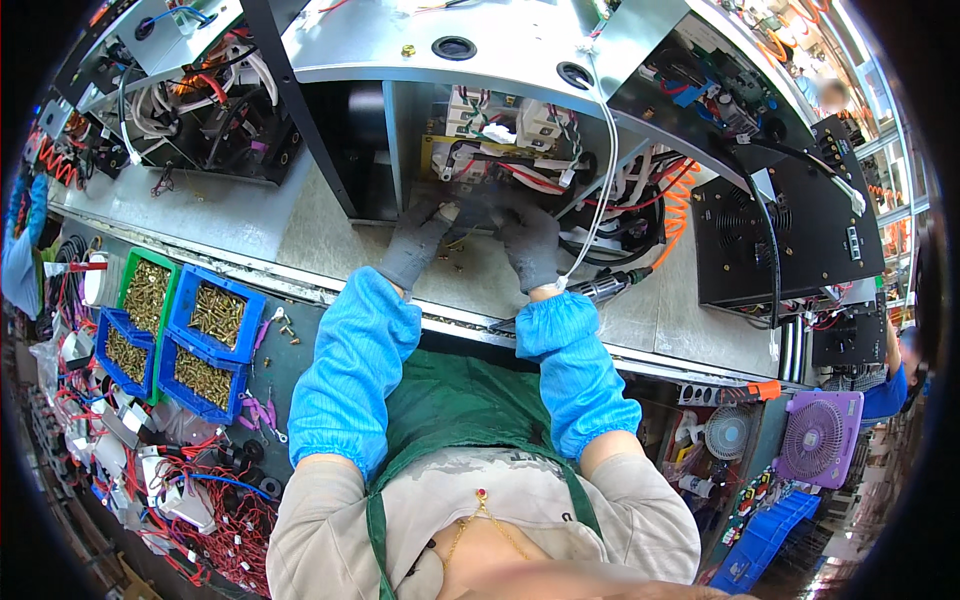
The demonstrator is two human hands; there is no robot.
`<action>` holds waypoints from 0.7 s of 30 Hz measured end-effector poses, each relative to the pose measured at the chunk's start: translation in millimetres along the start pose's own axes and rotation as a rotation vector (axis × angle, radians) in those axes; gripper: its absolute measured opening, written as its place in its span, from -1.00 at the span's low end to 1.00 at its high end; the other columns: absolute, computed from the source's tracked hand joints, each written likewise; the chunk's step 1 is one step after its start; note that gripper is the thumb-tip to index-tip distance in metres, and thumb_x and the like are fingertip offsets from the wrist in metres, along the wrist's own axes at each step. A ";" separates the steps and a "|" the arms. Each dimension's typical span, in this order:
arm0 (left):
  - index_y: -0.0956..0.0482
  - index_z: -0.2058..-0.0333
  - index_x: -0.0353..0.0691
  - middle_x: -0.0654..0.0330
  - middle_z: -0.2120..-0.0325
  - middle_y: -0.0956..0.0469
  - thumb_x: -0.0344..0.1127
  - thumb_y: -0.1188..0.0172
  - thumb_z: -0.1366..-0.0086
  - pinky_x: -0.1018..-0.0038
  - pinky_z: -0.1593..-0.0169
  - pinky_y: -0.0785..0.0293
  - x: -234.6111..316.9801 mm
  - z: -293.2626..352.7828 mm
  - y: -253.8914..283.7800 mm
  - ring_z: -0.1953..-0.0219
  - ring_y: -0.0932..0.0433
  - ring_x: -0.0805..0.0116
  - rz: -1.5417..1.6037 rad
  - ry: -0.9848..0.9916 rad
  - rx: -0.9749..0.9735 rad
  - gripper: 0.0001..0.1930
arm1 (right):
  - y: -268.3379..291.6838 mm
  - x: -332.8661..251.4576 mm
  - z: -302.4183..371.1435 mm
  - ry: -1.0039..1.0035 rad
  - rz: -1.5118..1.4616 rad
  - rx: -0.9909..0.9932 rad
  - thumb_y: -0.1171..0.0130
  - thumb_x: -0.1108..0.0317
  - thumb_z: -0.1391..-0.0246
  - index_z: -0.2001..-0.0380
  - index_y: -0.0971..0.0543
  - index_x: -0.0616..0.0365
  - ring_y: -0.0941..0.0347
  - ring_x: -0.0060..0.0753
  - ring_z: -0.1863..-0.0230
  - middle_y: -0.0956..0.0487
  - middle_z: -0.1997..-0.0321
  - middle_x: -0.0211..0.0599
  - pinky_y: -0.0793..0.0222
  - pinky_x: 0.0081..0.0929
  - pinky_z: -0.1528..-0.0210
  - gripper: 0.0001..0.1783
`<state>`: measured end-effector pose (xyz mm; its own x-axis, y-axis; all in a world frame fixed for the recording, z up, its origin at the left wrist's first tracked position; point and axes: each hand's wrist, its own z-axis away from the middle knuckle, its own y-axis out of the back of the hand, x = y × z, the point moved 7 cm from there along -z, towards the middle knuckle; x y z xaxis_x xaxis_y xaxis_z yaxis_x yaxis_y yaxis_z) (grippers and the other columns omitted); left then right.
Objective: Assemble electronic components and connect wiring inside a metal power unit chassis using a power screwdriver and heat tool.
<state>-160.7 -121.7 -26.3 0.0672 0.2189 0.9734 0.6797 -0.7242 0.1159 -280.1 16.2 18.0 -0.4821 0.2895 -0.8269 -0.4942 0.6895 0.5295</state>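
Both my hands wear grey gloves and reach to the lower front of an open metal cabinet [393,140] full of wiring. My left hand [415,243] is closed, with its fingertips at a dark, blurred part [478,208] that I cannot name. From the other side my right hand [528,243] curls its fingers in at the same dark part; their tips are hidden. Behind the hands are white blocks [540,125] and red, black and white wires [530,178]. By my right wrist an air screwdriver [608,286] lies on the bench, joined to an orange coiled hose [680,205].
White cables [603,150] hang down near my right hand. Further right stands a black panelled unit [738,240]. Blue and green bins of screws [216,312], pink-handled pliers [262,412] and tangled wires [225,530] are at left. A purple fan [818,437] stands lower right.
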 end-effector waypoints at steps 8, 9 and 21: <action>-0.54 0.11 -0.27 0.00 0.23 -0.58 -0.08 -0.17 -0.26 0.39 0.08 -0.43 -4.3 0.4 1.9 0.18 -0.55 0.14 -0.067 -0.022 0.022 -0.62 | -34.5 -4.6 4.3 0.027 -0.134 0.010 -0.19 0.47 0.04 0.21 -0.63 0.12 -0.57 -0.32 0.31 -0.63 0.26 -0.17 -0.46 -0.46 0.27 -0.74; -0.55 0.12 -0.26 -0.01 0.23 -0.58 -0.09 -0.17 -0.25 0.39 0.09 -0.43 -5.9 1.5 3.2 0.18 -0.55 0.14 -0.052 -0.021 0.034 -0.63 | -31.7 -18.6 7.9 0.113 -0.132 0.023 -0.20 0.46 0.06 0.22 -0.62 0.11 -0.59 -0.16 0.20 -0.62 0.22 -0.10 -0.46 -0.40 0.15 -0.74; -0.60 0.20 -0.21 -0.10 0.30 -0.58 -0.02 -0.12 -0.25 0.21 0.13 -0.47 20.7 -5.0 -12.0 0.28 -0.56 -0.04 -0.673 -0.066 -0.039 -0.63 | -27.3 8.1 13.8 0.148 -0.194 0.082 -0.19 0.44 0.06 0.04 -0.50 0.06 -0.55 -0.02 0.16 -0.61 0.19 -0.10 -0.45 -0.28 0.13 -0.57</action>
<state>-171.1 -111.7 -6.5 -0.3160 0.6694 0.6724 0.5623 -0.4387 0.7010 -260.5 8.9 -5.8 -0.4877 0.0505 -0.8716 -0.5302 0.7760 0.3417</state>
